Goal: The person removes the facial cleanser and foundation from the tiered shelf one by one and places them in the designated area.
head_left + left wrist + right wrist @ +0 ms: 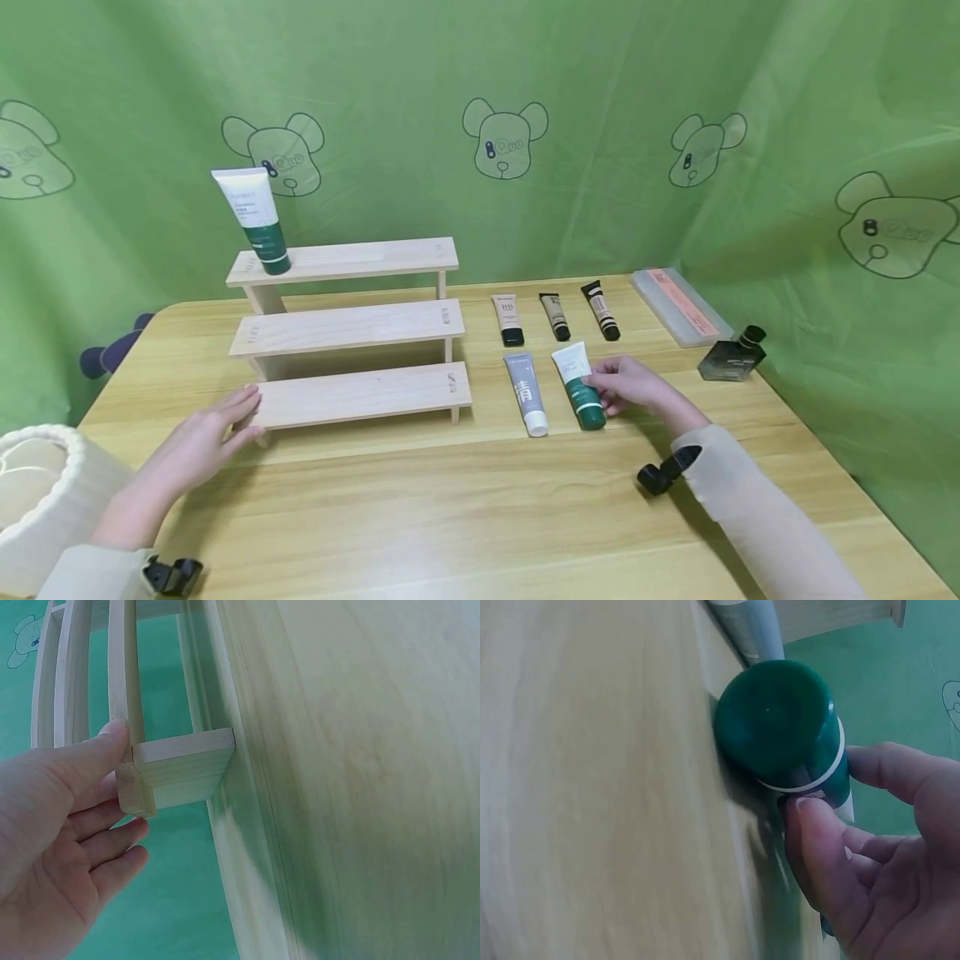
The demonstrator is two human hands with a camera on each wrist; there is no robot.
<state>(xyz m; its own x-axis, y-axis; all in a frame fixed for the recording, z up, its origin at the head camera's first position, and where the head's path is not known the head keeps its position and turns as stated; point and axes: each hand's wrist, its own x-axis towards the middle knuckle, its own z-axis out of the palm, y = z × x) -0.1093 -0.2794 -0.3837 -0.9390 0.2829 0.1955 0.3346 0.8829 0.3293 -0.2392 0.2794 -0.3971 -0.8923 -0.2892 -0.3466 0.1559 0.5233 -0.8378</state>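
Note:
My left hand [213, 433] grips the left end of the lowest board of a three-step wooden display stand [360, 396]. In the left wrist view, the thumb lies on the edge of the board [124, 682] and the other fingers curl around its end. At the right, my right hand [626, 385] pinches a white-and-green squeeze tube [577, 379] by its side, close to the green cap [772, 724]. This tube lies on the table beside a grey-blue tube [527, 392]. A similar white-and-green tube [258, 225] stands on its cap at the left of the top step.
Behind the held tube lie a pink BB tube [507, 318], a small gold-and-black tube [555, 317] and another striped tube [601, 311]. A flat clear case [682, 308] and a dark glass bottle [732, 356] are at the right. A white ruffled lamp-like object [56, 500] stands front left.

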